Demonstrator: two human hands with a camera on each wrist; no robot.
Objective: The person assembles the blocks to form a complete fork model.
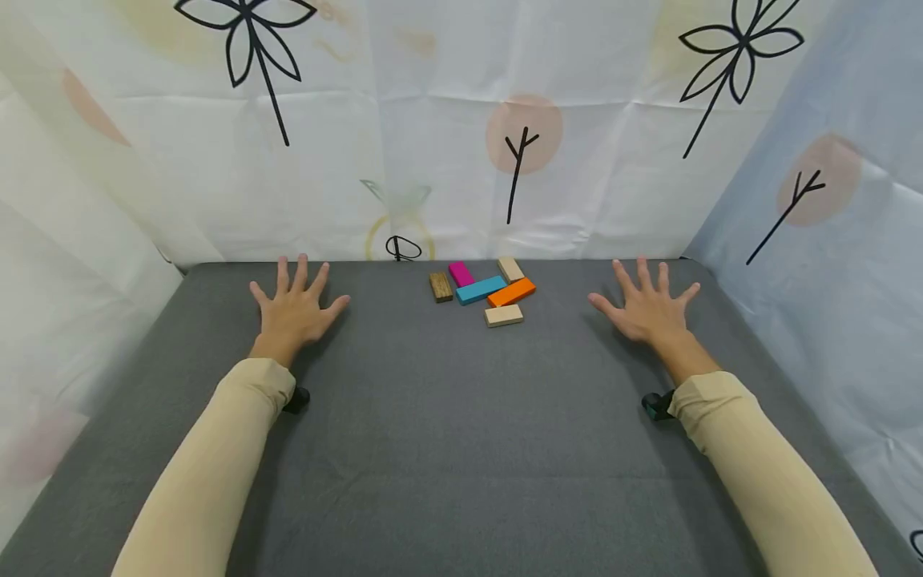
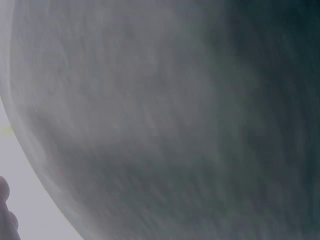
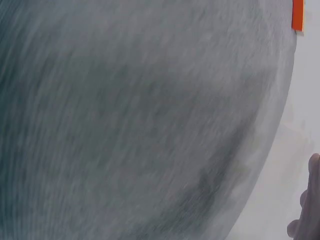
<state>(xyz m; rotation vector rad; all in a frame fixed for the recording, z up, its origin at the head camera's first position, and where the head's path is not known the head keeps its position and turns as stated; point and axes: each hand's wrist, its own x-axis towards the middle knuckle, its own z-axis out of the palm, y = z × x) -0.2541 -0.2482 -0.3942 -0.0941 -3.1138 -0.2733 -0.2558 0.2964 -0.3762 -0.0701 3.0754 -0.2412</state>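
Note:
In the head view my left hand (image 1: pixel 290 312) is spread flat over the left side of the grey table, fingers straight and holding nothing. My right hand (image 1: pixel 652 311) mirrors it on the right side, fingers also spread. Between them, near the back edge, several small blocks lie together: a dark brown block (image 1: pixel 441 288), a magenta block (image 1: pixel 461 274), a blue block (image 1: pixel 481 290), an orange block (image 1: pixel 512 293), a pale wooden block (image 1: pixel 510 269) behind and another pale wooden block (image 1: pixel 504 316) in front. Fingertips (image 3: pixel 314 162) of the right hand show at the right wrist view's edge.
A grey cloth covers the table (image 1: pixel 461 425). White printed curtains stand at the back (image 1: pixel 447 144), left (image 1: pixel 65 264) and right (image 1: pixel 829 304). A dark wrist camera (image 1: pixel 296 400) sits at the left cuff, another wrist camera (image 1: pixel 658 405) at the right.

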